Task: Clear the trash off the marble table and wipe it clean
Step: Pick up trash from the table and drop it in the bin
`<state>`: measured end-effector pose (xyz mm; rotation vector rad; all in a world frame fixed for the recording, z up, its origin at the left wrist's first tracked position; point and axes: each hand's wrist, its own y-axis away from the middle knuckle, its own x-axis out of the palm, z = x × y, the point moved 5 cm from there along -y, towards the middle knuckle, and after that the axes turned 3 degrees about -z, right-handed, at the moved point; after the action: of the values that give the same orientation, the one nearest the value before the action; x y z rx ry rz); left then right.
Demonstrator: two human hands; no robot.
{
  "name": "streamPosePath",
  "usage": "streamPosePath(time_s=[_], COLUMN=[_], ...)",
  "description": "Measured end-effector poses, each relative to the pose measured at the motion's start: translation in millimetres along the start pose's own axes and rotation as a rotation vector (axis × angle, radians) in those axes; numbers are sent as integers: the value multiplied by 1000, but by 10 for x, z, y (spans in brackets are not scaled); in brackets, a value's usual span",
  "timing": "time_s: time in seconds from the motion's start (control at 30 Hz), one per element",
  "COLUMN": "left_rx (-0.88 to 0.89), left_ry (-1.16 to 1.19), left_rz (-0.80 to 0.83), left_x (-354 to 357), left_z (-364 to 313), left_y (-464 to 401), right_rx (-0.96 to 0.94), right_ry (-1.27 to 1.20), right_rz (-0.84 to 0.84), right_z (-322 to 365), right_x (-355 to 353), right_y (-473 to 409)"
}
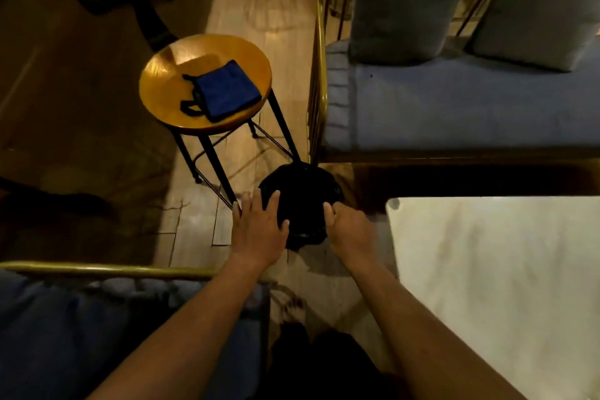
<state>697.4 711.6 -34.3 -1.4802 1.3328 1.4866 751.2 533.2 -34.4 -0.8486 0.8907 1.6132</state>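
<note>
On the wooden floor between the round stool [205,84] and the marble table [506,286] stands a black bin-bag-lined trash bin [300,196] — it sits just left of the table's far left corner, near the foot of the brass-railed sofa [454,107]. Both hands reach down over it. The left hand [258,227] is spread flat, fingers straight, lying over the bin's left rim and holding nothing. The right hand [349,227] has its fingers curled down at the right rim; it looks to be pinching the black liner there, though the dark plastic hides the contact, so I cannot tell for sure.

The liner is thin film — soft, light, slippery, quick to tear if pulled at one point. It would best be taken at the rim on two opposite sides, a bunch of plastic gathered in each hand, rather than by a fingertip pinch. What lies inside is lost in the dark, so its weight is a guess; table scraps would likely be light.

The visible part of the marble top shows no trash, only a faint sheen; wiping looks yet to come. A blue pouch [224,91] with a black strap lies on the stool seat.
</note>
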Motion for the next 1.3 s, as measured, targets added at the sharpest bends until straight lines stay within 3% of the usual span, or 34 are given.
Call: streamPosePath(time_s=[0.27, 0.5, 0.67, 0.93, 1.13, 1.3], left_rx=[-64, -83, -86, -30, 127, 354], left_ry=[41, 36, 30, 107, 174, 125], left_rz=[57, 147, 174, 140, 37, -40], left_x=[335, 999, 1316, 800, 168, -194], left_z=[257, 383, 432, 168, -351, -1107], left_y=[-955, -1503, -1637, -1279, -778, -355], right_rx=[-69, -14, -66, 76, 14, 149], right_ry=[77, 110, 149, 48, -23, 31], right_rz=[232, 297, 315, 178, -138, -374], right_z=[183, -76, -243, -209, -190, -614], right_x=[1066, 1878, 2070, 1190, -92, -795], right_y=[-1305, -2023, -2099, -1648, -940, -225])
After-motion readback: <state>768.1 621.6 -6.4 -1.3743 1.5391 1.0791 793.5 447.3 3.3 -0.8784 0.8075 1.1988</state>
